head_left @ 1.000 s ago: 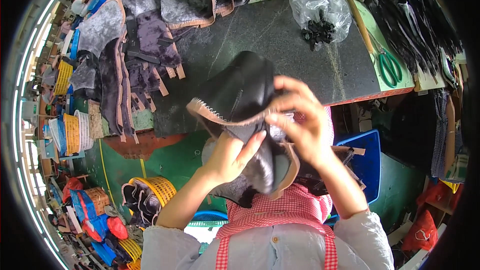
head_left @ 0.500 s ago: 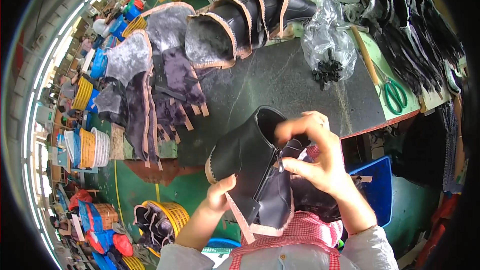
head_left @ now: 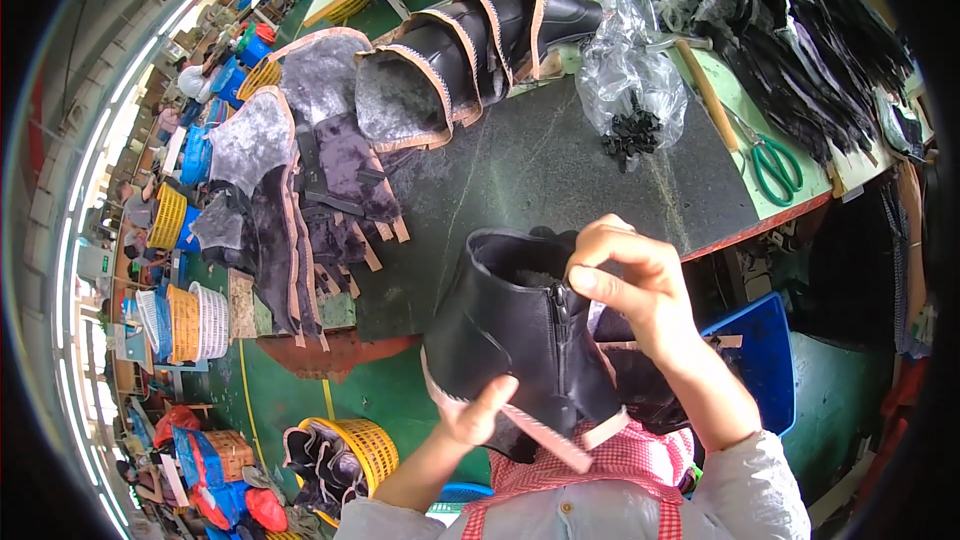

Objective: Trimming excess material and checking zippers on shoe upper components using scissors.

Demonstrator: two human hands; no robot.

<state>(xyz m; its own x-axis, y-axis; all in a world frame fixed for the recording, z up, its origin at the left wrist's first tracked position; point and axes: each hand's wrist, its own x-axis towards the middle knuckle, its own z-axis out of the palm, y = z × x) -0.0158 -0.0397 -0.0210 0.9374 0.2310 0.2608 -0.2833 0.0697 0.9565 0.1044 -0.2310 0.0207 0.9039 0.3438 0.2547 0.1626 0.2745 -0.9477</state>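
Observation:
A black boot upper (head_left: 475,305) is held up in front of my body, its open top away from me and grey fleecy lining showing inside. My left hand (head_left: 472,422) grips its lower left edge, thumb on the black outer face and the other fingers hidden beneath. A black zip (head_left: 562,335) runs down the side facing me and looks closed up to the top. My right hand (head_left: 637,285) pinches the top rim just right of the zip's upper end. Pale pink strips (head_left: 548,436) hang off the lower edge.
On the dark work table (head_left: 480,185) lie a row of black boot uppers (head_left: 470,55), furry lining pieces (head_left: 350,165), a clear bag of small black parts (head_left: 632,90), a hammer (head_left: 707,95) and green-handled scissors (head_left: 778,172). A blue bin (head_left: 765,360) and yellow basket (head_left: 368,450) stand below.
The boot upper has turned so its zip stands more upright and faces me. My right hand has shifted from beside the zip pull to the top rim. My left hand still holds the lower edge.

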